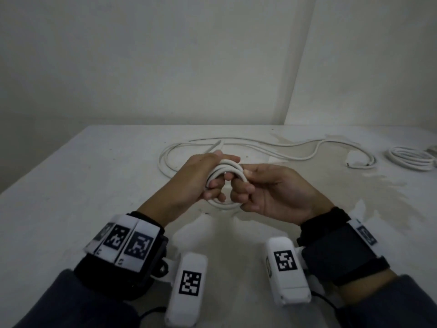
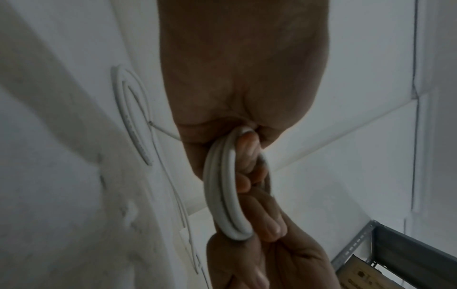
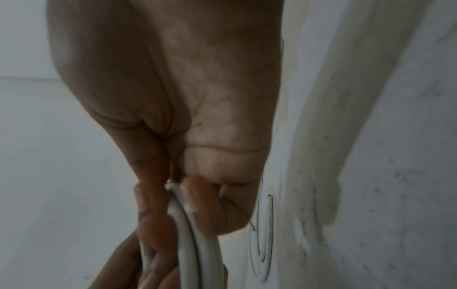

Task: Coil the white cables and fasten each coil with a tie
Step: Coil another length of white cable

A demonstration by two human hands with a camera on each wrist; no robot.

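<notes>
I hold a small coil of thick white cable above the table's middle, between both hands. My left hand grips its left side, fingers curled through the loops and thumb over the top. My right hand pinches the right side between thumb and curled fingers. The left wrist view shows the coil edge-on, with several turns lying side by side. In the right wrist view the coil runs between my right thumb and fingers. The rest of this cable trails loose on the table behind my hands. I cannot make out a tie.
The loose white cable snakes across the back of the white table toward the right. A thinner coiled white cable lies at the far right edge. Walls close the back and right. A metal shelf frame shows low down.
</notes>
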